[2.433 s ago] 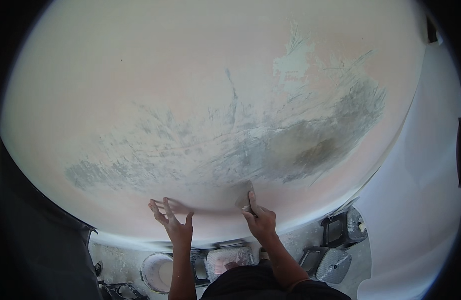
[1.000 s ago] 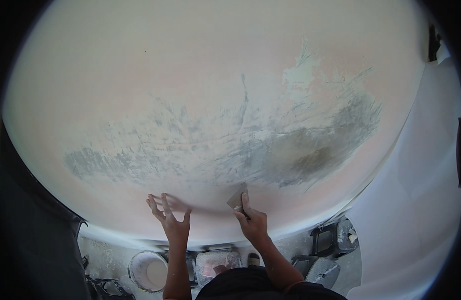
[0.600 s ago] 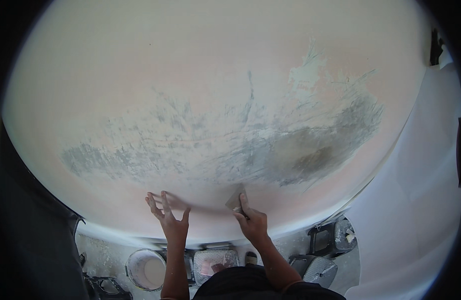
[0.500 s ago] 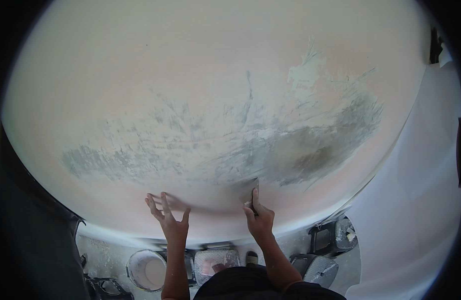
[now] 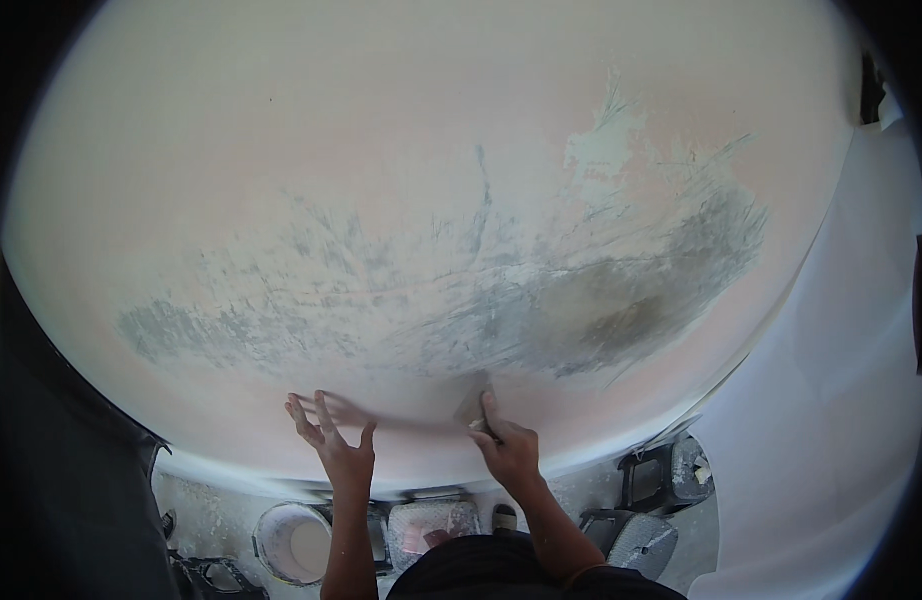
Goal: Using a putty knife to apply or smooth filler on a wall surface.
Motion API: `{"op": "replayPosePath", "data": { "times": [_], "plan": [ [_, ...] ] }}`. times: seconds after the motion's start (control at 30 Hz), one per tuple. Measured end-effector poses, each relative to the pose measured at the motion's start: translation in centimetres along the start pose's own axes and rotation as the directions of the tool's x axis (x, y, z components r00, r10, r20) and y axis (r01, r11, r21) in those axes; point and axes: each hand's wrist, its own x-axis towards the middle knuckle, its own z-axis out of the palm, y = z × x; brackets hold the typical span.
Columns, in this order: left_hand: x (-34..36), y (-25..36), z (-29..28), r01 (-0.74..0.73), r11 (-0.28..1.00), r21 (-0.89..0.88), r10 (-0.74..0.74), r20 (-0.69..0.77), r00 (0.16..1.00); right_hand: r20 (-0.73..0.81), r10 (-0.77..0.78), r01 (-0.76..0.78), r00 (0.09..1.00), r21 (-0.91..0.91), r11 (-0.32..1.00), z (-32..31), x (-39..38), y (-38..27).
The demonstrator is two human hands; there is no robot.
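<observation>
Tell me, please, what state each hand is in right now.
Left hand: open and spread, holding nothing visible.
Right hand: closed, holding a flat scraper.

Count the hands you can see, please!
2: the left hand, spread wide in front of the pale surface, and the right hand, farther right, gripping a flat scraper. No others seem hidden.

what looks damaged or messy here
The pale curved surface has streaky grey marks and a darker, brownish patch right of centre, looking worn against its smooth surroundings. White spatters on the floor look spilled.
</observation>
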Motion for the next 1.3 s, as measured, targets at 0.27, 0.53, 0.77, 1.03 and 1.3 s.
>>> {"op": "replayPosePath", "data": {
  "times": [0.27, 0.53, 0.77, 1.03, 1.3],
  "plan": [
    [0.0, -0.1, -0.1, -0.013, 1.000, 0.004, 0.013, -0.008, 1.000, -0.078, 0.026, -0.014, 0.997, 0.155, 0.988, 0.5, 0.0, 0.0],
    [0.0, 0.6, 0.2, 0.007, 1.000, 0.024, -0.007, -0.002, 1.000, 0.035, -0.015, 0.014, 0.999, 0.026, 1.000, 2.1, -1.8, 1.1],
    [-0.2, 0.8, 0.1, 0.022, 1.000, 0.002, -0.022, 0.020, 1.000, -0.012, 0.167, -0.166, 0.986, 0.072, 0.983, 0.6, -1.6, 1.5],
    [0.1, 0.9, 0.3, 0.039, 0.999, 0.018, -0.039, 0.011, 0.999, -0.326, 0.185, -0.130, 0.927, 0.184, 0.974, -0.4, -0.9, 5.7],
    [0.0, 0.6, 0.1, 0.033, 0.999, 0.027, -0.033, 0.016, 0.999, -0.148, 0.048, -0.036, 0.988, 0.081, 0.996, 0.9, -2.0, 4.3]
  ]
}}
